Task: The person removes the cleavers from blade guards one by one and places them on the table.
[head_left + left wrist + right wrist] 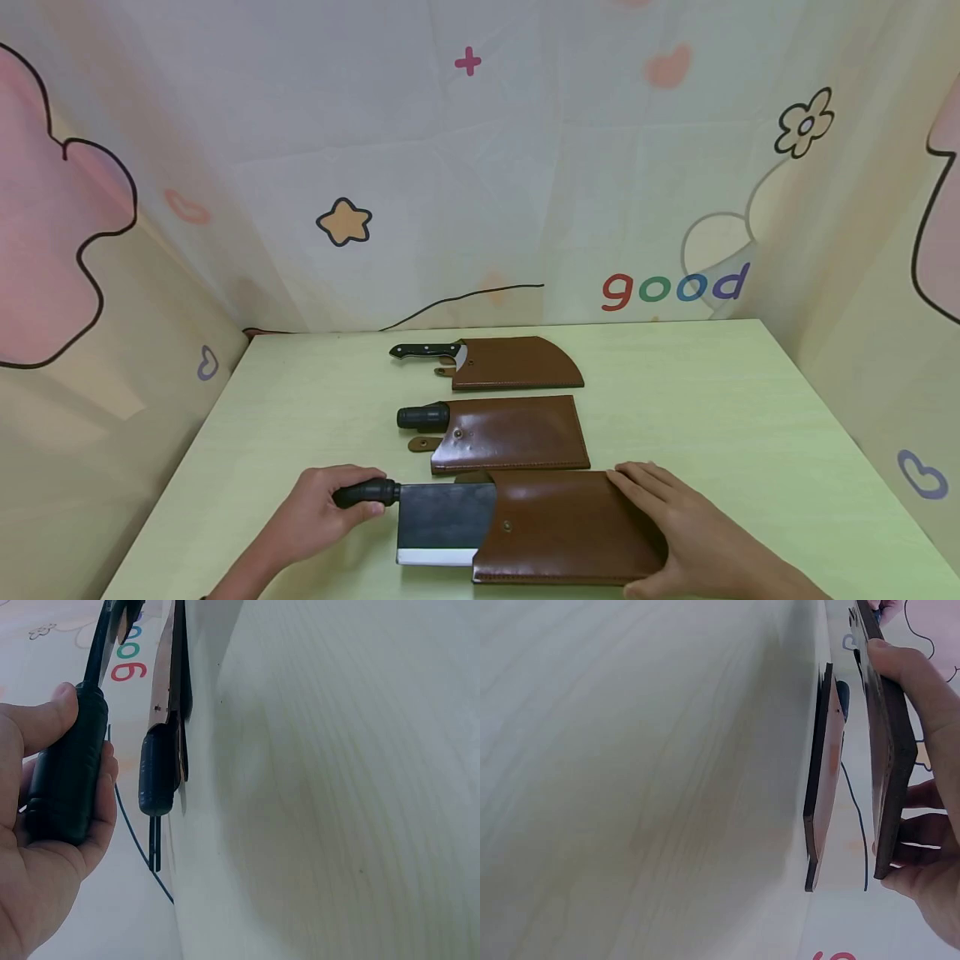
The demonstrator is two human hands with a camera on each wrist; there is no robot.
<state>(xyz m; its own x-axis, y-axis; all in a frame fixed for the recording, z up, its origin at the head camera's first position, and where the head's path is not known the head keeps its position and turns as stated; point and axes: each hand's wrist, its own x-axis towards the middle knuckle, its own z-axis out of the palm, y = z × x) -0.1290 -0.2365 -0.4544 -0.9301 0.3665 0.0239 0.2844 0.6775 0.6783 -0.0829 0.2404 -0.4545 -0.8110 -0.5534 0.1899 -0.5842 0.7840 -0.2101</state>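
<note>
My left hand (321, 510) grips the black handle (71, 769) of a cleaver, thumb along one side and fingers round the other. The cleaver's broad dark blade (442, 515), with a bright lower edge, points right. Its far part is hidden inside a brown leather sheath (566, 525). Across the sheath's right end lies my right hand (693, 533), holding it between thumb and fingers. In the right wrist view the sheath's dark stitched edge (894, 742) stands off the tabletop, with the thumb on one edge and fingertips at the other.
Beyond the hands, a second brown sheath (517, 433) holds a knife with a thick black handle (422, 416). Farther back lies a third sheath (517, 364) with a curved end and a riveted black knife handle (426, 351). Patterned cloth (450, 167) surrounds the pale green table (675, 400).
</note>
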